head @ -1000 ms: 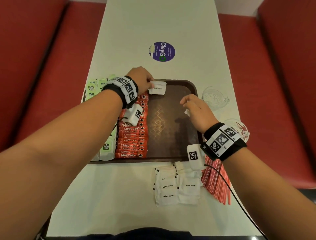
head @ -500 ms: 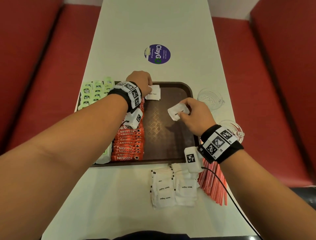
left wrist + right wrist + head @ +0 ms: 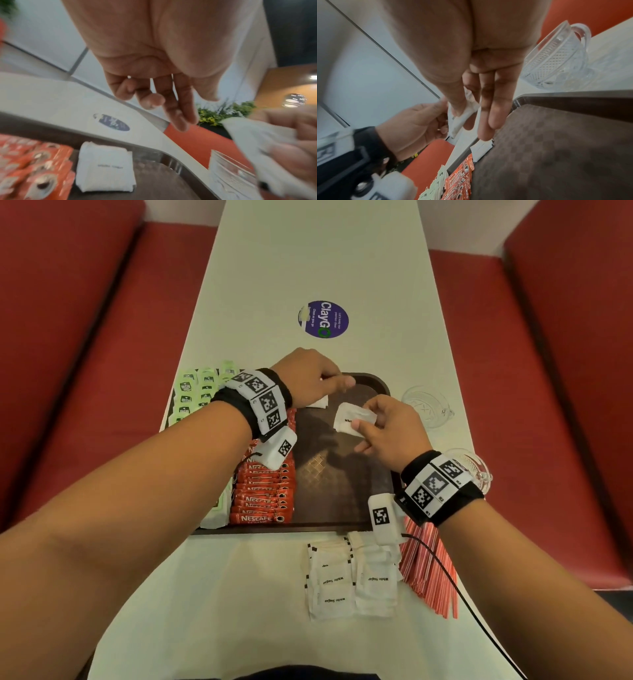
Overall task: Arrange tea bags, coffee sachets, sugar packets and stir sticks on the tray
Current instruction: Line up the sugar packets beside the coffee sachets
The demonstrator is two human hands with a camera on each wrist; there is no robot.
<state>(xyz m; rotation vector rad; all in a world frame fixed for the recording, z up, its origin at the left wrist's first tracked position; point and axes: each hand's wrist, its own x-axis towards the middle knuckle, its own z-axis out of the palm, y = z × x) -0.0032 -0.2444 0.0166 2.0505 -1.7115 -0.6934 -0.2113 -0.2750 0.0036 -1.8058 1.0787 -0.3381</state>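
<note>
Flanking white table (image 3: 318,261), red benches (image 3: 513,371).

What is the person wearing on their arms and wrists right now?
Both forearms are bare, with no sleeves. Each wrist carries a black band topped by white plates printed with black square marker codes: left band, right band. A small white camera box with its own marker hangs under each wrist; a thin black cable trails from the right one.

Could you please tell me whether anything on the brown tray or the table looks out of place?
Nothing stands out. The orange coffee sachets lie in a tidy row on the brown plastic tray, and one white sugar packet lies flat beside them.
</note>
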